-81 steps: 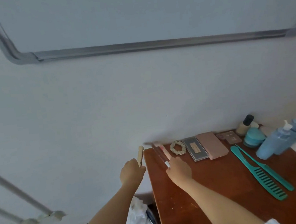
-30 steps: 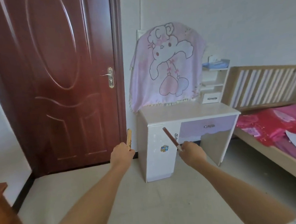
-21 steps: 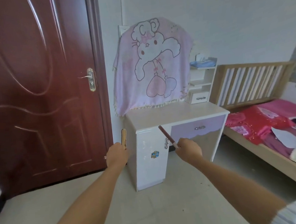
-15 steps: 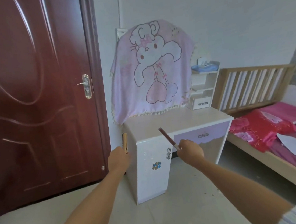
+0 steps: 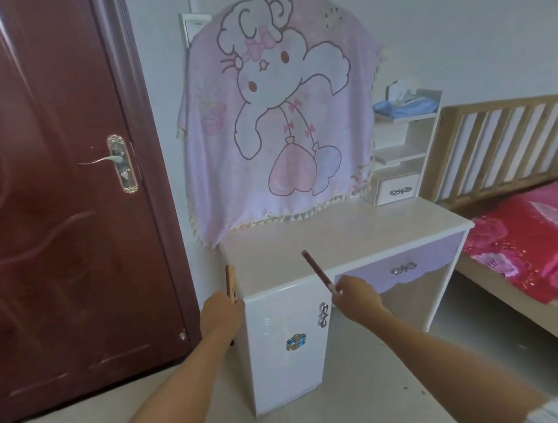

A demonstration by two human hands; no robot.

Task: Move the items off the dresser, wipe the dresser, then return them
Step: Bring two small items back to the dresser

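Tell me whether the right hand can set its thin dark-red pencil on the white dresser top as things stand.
Probably yes: the right hand holds the thin dark-red pencil just before the white dresser top, whose near surface looks bare, with nothing between.

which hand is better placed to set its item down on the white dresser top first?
Right. The right hand holds its dark pencil already over the dresser top; the left hand with the tan stick sits off its left edge.

A white vanity counter (image 5: 342, 235) stands between the dark wooden door (image 5: 46, 201) on its left and the wooden-framed bed (image 5: 533, 253) on its right.
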